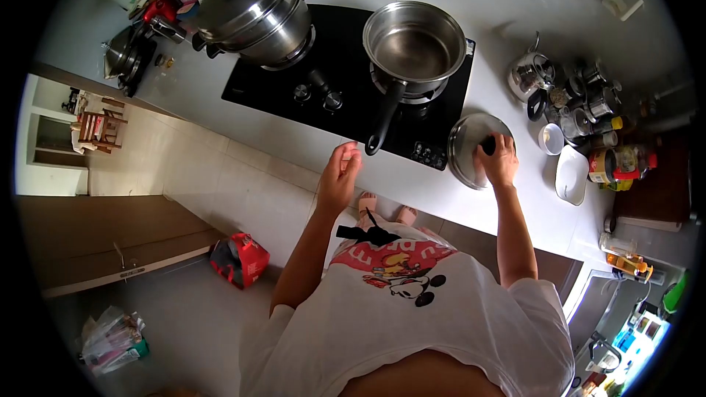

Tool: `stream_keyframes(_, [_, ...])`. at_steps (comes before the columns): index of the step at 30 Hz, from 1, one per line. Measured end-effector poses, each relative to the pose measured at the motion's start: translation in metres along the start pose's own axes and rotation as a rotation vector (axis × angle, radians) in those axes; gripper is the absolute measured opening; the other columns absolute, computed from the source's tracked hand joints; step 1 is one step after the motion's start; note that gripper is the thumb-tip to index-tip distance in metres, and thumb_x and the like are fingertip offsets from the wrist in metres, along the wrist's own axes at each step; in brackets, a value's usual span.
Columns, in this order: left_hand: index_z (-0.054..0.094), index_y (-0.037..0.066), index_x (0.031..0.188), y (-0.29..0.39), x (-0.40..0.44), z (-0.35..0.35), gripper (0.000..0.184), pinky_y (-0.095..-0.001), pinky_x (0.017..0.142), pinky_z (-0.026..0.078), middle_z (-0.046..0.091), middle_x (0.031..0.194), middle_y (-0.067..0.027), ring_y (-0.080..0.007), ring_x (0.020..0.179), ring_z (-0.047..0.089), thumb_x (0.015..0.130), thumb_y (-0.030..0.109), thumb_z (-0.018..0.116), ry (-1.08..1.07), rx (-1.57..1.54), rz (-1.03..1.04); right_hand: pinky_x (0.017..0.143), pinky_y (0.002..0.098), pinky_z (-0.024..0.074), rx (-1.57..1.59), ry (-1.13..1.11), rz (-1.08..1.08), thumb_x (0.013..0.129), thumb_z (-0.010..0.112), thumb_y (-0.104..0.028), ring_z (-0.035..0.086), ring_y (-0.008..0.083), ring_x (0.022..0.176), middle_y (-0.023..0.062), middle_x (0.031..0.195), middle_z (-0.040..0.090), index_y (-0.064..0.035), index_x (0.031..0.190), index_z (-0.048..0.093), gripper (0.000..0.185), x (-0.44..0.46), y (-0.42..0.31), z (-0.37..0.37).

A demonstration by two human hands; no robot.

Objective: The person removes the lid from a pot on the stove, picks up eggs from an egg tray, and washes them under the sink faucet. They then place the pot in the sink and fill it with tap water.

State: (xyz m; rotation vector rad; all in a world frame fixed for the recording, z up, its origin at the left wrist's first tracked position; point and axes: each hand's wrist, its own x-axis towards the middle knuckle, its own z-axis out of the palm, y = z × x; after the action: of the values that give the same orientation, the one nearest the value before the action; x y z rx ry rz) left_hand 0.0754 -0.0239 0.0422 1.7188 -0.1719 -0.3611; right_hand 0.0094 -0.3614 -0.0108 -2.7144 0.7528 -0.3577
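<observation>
Head view: the right hand (501, 160) pinches the black knob (487, 145) of a round, shiny metal lid (465, 165), which lies on the smooth white counter (419, 187) just right of the black glass hob (254, 92); the left hand (340, 170) is raised over the counter's near edge, just left of the saucepan's handle, its fingers loosely bent; whether its fingertips meet, I cannot tell. The uncovered steel saucepan (414, 44) sits on the right burner, round and straight-walled, its inner base dull and brownish, its long black handle (387, 114) pointing near; on the left burner stands a tiered steel pot (271, 26) with black side grips and a domed, brushed lid. Right of the saucepan's lid are a small round white bowl (551, 139), apparently holding something pale, and a glossy white oblong dish (571, 175); farther off stand a metal kettle (526, 79) and clustered jars and bottles (625, 164).
</observation>
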Motion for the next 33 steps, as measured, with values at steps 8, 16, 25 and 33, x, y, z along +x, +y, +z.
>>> stream_keyframes(8, [0.041,0.0,0.123,0.023,0.034,0.011,0.048,-0.03,0.08,0.044,0.049,0.118,-0.0123,-0.0186,0.098,0.053,0.092,0.037,0.038,0.018,-0.072,-0.168,0.083,0.0394,0.0434,0.019,-0.038,0.039,0.068,0.066,-0.034,0.049,0.0305,0.102,0.012,0.109,0.049,-0.0106,0.108,0.052,0.049,-0.004,-0.007,-0.012])
stream_keyframes(16, [0.049,0.006,0.109,0.033,0.077,0.024,0.041,-0.0313,0.073,0.049,0.061,0.1,-0.0101,-0.0156,0.084,0.058,0.089,0.041,0.046,-0.27,-0.436,-0.477,0.088,0.0415,0.0397,0.125,0.097,-0.221,0.075,0.063,-0.02,0.044,0.0357,0.106,0.0162,0.122,0.043,-0.0062,0.11,0.051,0.04,-0.038,-0.011,-0.015])
stream_keyframes(25, [0.051,0.009,0.101,0.032,0.108,0.021,0.023,-0.0258,0.058,0.05,0.061,0.101,-0.0134,-0.0137,0.072,0.059,0.083,0.023,0.055,-0.437,-0.593,-0.601,0.089,0.041,0.0401,0.394,-0.19,-0.314,0.073,0.064,-0.015,0.047,0.0345,0.105,0.0164,0.118,0.047,-0.0071,0.101,0.059,0.03,-0.093,-0.056,-0.016])
stream_keyframes(33, [0.051,0.009,0.092,0.023,0.127,0.032,0.016,-0.0187,0.042,0.034,0.047,0.068,0.001,-0.0044,0.049,0.04,0.08,0.016,0.058,-0.532,-0.662,-0.674,0.086,0.0378,0.0436,0.452,-0.244,-0.339,0.073,0.063,-0.013,0.052,0.0312,0.103,0.0144,0.118,0.049,-0.0059,0.098,0.06,0.026,-0.101,-0.064,-0.023])
